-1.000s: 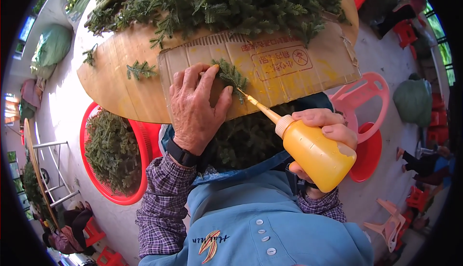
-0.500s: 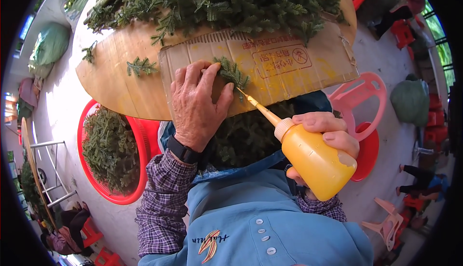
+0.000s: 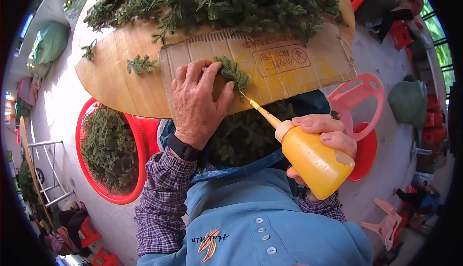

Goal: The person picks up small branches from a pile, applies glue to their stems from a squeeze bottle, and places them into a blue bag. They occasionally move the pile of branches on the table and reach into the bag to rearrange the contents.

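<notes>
A small green fir sprig lies on a flattened cardboard piece stained with yellow. My left hand rests on the cardboard, its index finger and thumb closed on the sprig. In my right hand is a yellow squeeze bottle, tilted so that its long, thin nozzle points up and left. The nozzle's tip is close to the sprig's lower end; whether they touch I cannot tell. The bottle hides part of my right hand.
A large heap of fir sprigs covers the far part of the round wooden table. One loose sprig lies left of the cardboard. A red basket of greenery stands at left. More greenery sits below the table edge. A pink stool is at right.
The squeeze bottle's nozzle tip has shifted very slightly down and right, toward me. My left hand stays in place on the sprig.
</notes>
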`<state>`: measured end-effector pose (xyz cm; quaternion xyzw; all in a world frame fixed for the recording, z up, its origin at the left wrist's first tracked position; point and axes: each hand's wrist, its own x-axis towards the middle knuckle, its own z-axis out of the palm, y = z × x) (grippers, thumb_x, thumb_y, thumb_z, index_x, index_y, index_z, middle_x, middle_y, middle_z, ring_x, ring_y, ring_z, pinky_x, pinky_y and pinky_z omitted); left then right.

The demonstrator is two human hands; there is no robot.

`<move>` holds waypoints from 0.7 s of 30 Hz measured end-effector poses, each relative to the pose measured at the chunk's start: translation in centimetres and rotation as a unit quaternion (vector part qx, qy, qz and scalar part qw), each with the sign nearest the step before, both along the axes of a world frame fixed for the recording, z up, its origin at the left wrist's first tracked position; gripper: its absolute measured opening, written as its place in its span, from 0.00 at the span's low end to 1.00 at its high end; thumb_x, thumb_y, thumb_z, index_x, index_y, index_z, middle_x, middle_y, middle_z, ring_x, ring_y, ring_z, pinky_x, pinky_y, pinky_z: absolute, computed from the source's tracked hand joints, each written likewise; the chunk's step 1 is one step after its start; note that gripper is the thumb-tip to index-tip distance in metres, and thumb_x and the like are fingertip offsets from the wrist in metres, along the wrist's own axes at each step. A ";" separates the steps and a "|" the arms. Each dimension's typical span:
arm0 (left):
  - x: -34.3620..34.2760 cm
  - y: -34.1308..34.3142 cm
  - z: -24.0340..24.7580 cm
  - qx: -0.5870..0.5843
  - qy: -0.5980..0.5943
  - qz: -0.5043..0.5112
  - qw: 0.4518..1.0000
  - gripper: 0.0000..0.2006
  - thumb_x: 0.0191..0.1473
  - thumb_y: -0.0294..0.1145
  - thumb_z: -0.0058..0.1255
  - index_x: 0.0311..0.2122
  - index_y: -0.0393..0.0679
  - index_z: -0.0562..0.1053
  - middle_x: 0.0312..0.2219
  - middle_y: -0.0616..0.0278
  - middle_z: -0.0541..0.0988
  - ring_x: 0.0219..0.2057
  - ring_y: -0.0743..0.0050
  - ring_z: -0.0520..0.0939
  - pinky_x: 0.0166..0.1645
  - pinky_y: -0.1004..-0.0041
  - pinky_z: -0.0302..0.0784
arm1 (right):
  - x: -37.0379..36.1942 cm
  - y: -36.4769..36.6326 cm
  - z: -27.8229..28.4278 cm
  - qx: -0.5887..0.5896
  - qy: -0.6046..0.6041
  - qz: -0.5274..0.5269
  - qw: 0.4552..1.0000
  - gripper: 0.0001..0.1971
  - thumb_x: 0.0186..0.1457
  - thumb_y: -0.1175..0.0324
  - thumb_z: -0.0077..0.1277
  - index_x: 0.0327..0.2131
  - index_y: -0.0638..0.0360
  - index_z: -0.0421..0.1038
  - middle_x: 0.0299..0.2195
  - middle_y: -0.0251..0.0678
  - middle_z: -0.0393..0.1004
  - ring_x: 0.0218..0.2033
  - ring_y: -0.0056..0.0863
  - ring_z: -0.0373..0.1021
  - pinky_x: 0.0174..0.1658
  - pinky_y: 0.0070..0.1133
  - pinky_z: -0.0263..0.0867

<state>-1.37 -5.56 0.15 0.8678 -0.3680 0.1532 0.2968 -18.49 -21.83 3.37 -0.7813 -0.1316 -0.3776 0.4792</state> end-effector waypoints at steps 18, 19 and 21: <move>-0.2 0.6 0.6 -0.020 0.016 -0.033 0.999 0.17 0.47 0.34 0.60 0.44 0.41 0.76 0.41 0.57 0.76 0.45 0.54 0.74 0.51 0.61 0.69 | -2.3 -2.7 0.0 0.075 -0.071 -0.039 0.994 0.38 0.45 0.47 0.68 0.51 0.56 0.59 0.44 0.45 0.69 0.40 0.43 0.72 0.40 0.33 0.71; -0.6 0.8 1.2 -0.019 0.045 -0.098 0.994 0.16 0.47 0.32 0.61 0.43 0.42 0.77 0.41 0.57 0.76 0.45 0.54 0.74 0.51 0.61 0.70 | -2.6 -3.2 -0.1 0.067 -0.082 -0.063 0.992 0.38 0.46 0.45 0.66 0.52 0.56 0.59 0.44 0.44 0.69 0.40 0.42 0.71 0.41 0.33 0.70; -1.2 1.6 1.7 -0.015 0.071 -0.155 0.985 0.16 0.46 0.31 0.62 0.43 0.42 0.77 0.41 0.57 0.77 0.45 0.53 0.75 0.50 0.61 0.71 | -2.7 -3.8 -0.3 0.062 -0.096 -0.080 0.990 0.39 0.47 0.43 0.64 0.53 0.56 0.59 0.44 0.44 0.69 0.41 0.42 0.70 0.42 0.32 0.69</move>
